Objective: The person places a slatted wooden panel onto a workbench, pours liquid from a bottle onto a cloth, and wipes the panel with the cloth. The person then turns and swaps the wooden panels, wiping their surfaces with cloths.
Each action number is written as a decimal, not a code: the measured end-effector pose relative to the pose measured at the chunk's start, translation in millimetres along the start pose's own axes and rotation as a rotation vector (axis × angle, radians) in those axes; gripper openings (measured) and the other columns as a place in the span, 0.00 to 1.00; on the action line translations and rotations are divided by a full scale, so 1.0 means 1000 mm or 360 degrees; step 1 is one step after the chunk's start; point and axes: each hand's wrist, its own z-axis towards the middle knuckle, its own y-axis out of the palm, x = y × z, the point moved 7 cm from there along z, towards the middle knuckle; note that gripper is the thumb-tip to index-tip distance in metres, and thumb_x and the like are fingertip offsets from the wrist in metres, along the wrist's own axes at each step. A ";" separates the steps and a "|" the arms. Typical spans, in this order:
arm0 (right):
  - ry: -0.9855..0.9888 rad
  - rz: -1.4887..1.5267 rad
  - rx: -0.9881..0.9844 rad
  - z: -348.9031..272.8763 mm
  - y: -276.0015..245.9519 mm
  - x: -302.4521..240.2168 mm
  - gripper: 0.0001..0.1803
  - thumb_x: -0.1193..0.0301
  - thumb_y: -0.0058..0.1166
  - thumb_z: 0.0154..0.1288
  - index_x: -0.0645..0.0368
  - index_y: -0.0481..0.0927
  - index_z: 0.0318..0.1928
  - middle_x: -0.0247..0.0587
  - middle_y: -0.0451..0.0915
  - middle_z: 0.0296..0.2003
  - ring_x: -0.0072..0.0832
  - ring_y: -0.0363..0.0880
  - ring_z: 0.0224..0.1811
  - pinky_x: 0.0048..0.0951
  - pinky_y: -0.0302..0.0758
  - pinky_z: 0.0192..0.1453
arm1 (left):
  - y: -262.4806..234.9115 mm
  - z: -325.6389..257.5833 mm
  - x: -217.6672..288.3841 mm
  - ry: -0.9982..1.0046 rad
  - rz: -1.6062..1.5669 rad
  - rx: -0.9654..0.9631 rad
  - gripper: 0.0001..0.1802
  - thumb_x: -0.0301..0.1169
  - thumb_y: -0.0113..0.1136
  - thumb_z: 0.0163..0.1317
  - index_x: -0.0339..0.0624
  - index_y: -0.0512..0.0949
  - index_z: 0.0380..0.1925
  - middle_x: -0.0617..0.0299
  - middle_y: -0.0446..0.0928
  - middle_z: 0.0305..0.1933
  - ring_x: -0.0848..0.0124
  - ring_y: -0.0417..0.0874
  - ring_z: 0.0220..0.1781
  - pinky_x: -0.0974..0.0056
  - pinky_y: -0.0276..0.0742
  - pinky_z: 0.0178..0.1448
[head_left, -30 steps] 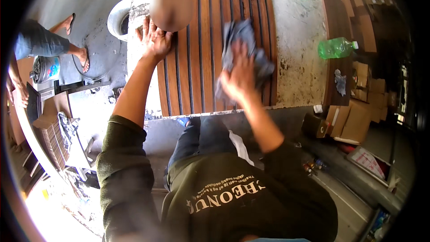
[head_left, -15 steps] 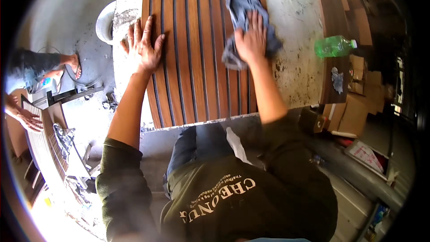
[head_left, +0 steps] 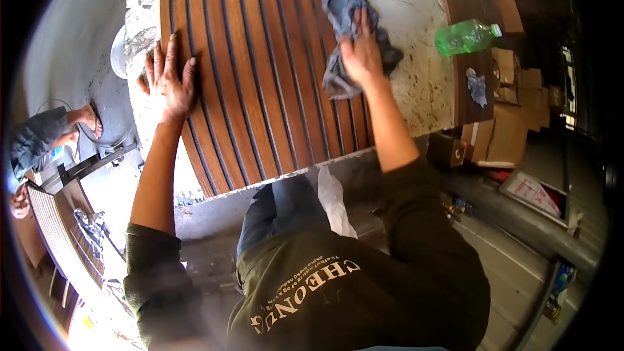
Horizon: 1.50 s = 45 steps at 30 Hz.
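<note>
Brown wood ruled the middle: the slatted panel lay flat on the stained table, and both hands were on the job! Over on the left edge, the left hand rested palm down, fingers spread wide, thumb out on the slats. Across on the right, the right hand pressed flat on a crumpled grey cloth, fingers stretched forward and close together, thumb set apart. That cloth straddled the panel's right edge, spilling onto the table. Just beyond, a green bottle lay on its side, with a small rag on the dark board below it. Far left, a co-worker's foot was on the floor.
</note>
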 end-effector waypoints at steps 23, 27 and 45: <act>-0.0348 -0.0198 -0.0463 -0.180 0.037 -0.125 0.38 0.51 0.44 0.63 0.52 0.53 0.70 0.44 0.45 0.72 0.47 0.40 0.74 0.62 0.37 0.71 | -0.007 0.001 -0.003 0.0056 0.0074 0.0077 0.33 0.58 0.40 0.65 0.67 0.54 0.69 0.58 0.50 0.74 0.55 0.44 0.76 0.36 0.30 0.71; -0.0505 -0.0134 -0.0260 -0.055 0.059 -0.129 0.38 0.42 0.32 0.66 0.48 0.52 0.70 0.42 0.43 0.72 0.43 0.36 0.75 0.56 0.32 0.74 | 0.003 0.011 -0.001 0.0026 0.0105 0.0026 0.34 0.60 0.36 0.65 0.68 0.52 0.69 0.57 0.50 0.74 0.55 0.45 0.76 0.36 0.32 0.70; -0.0359 -0.0457 -0.0270 0.070 0.062 -0.119 0.46 0.31 0.34 0.57 0.37 0.48 0.71 0.47 0.39 0.73 0.51 0.32 0.74 0.69 0.32 0.69 | -0.015 0.013 0.011 -0.0113 0.0240 -0.0375 0.36 0.54 0.39 0.65 0.55 0.50 0.71 0.48 0.48 0.74 0.53 0.43 0.76 0.35 0.32 0.70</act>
